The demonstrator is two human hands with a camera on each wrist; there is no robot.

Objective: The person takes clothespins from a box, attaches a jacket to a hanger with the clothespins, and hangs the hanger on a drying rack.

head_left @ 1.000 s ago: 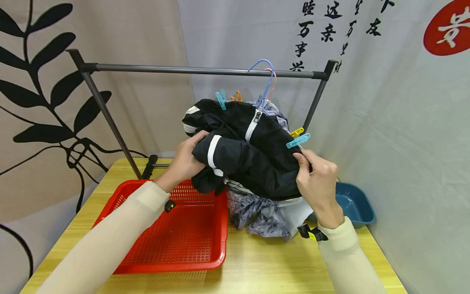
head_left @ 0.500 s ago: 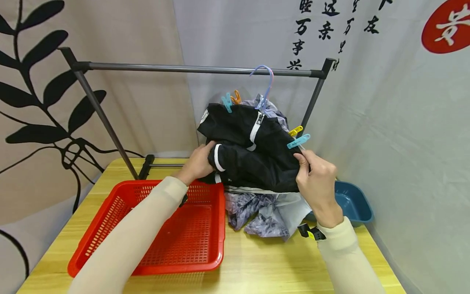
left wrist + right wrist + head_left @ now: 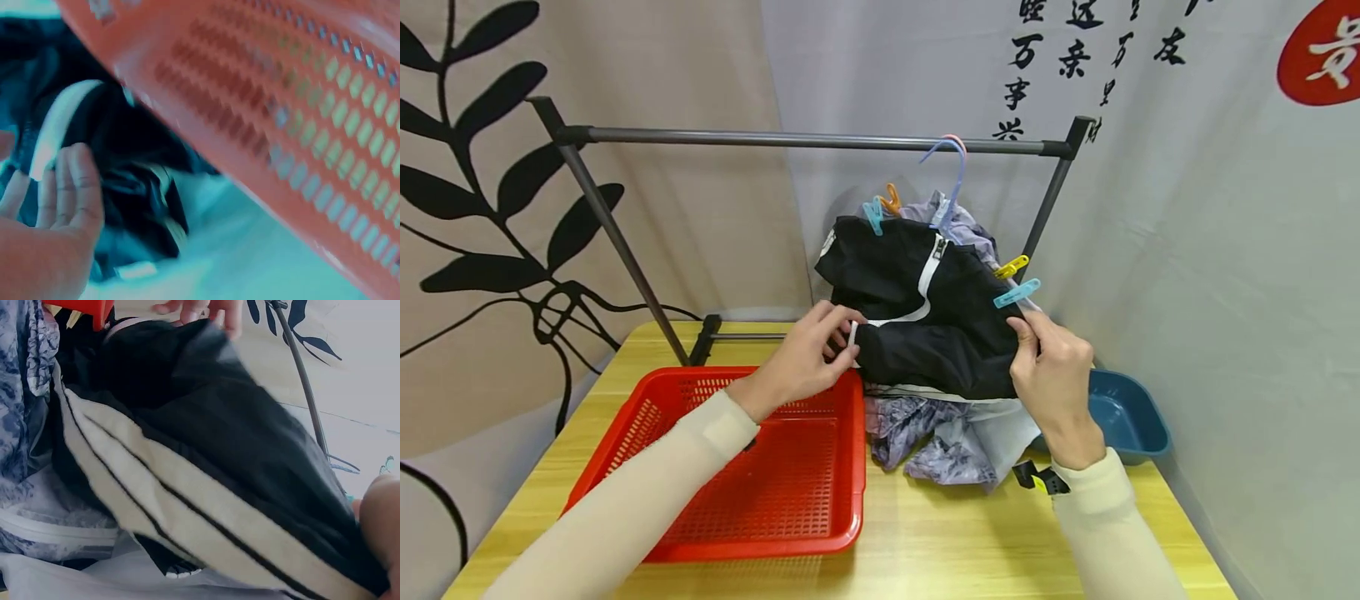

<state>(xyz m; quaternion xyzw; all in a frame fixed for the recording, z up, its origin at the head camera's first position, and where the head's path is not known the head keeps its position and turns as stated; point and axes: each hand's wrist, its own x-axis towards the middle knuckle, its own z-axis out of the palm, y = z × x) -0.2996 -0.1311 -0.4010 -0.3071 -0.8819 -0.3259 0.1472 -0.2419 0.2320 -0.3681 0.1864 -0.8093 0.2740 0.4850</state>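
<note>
A black jacket [image 3: 883,262] with white trim and a zip hangs from a blue hanger [image 3: 957,179] in the head view. My right hand [image 3: 1056,375] grips the jacket's right edge, just below a light-blue clothes peg [image 3: 1017,292]. At the garment's left side, my left hand [image 3: 808,354] has its fingertips at a white-trimmed edge, thumb and forefinger apart. The left wrist view shows those fingers [image 3: 81,181] loosely extended against the white strip. Striped white bands [image 3: 169,487] cross the black cloth in the right wrist view. Another peg [image 3: 873,215] clips the jacket's upper left.
A red perforated basket [image 3: 760,554] stands at the left on the wooden table [image 3: 925,550]. Behind the jacket hangs a grey patterned garment [image 3: 951,454] with orange [image 3: 890,198] and yellow [image 3: 1012,267] pegs. A dark rack [image 3: 737,137] spans above. A blue basin [image 3: 1127,417] sits right.
The jacket's folded left part has shifted right and flattened, with the striped side swung out of sight. My left hand has moved right and loosened its hold; my right hand stays at the right edge.
</note>
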